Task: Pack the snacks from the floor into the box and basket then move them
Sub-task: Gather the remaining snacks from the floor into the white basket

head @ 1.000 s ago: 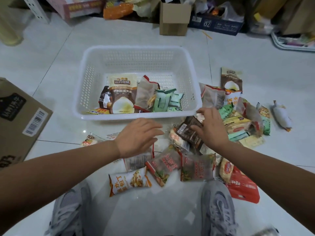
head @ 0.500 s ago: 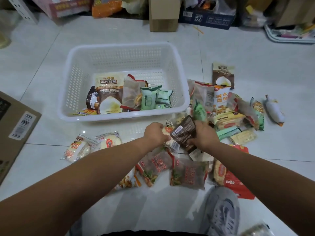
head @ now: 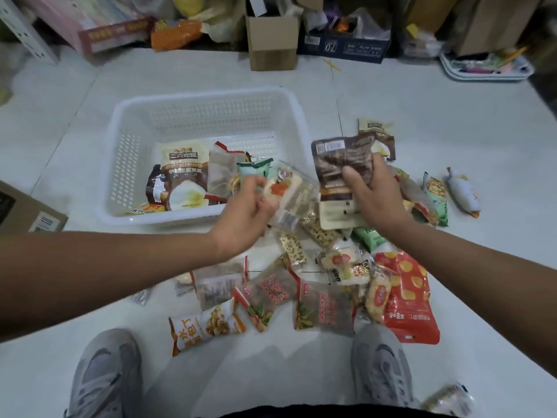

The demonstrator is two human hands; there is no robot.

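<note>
A white plastic basket [head: 193, 114] stands on the floor ahead of me with several snack packs in its near half. My left hand [head: 245, 212] grips a small clear pack with an orange and white label [head: 287, 190], lifted at the basket's near right corner. My right hand [head: 372, 196] grips a dark brown and cream snack pouch [head: 337, 170], raised just right of the basket. A heap of snack packs [head: 319, 285] lies on the floor below both hands. The corner of a brown cardboard box [head: 28, 214] shows at the left edge.
My two grey shoes [head: 104, 375] [head: 379, 369] stand at the bottom, close to the heap. More packs [head: 434, 194] trail off to the right. Boxes, bags and a tray [head: 485, 67] crowd the back wall. White tiled floor surrounds the basket.
Both hands have risen from the heap. The right has lifted the brown pouch up beside the basket; the left has picked up a small clear pack and raised it to the basket's corner.
</note>
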